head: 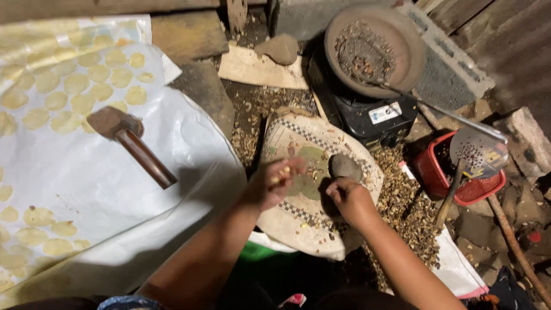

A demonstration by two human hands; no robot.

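While my right hand (351, 200) grips a stone (345, 166) over the slab (298, 224), my left hand (274, 182) pinches small kernels (282, 174) (husks (408, 198) lie beside).

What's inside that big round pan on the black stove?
The pan holds a dark heap of small roasted bits, and a long-handled tool reaches in among them. The pan's bottom under the heap is covered, and the stove top beneath it is hidden.

White sheet (115, 189) cut off at left edge; left hand (274, 182) motion-blurred.
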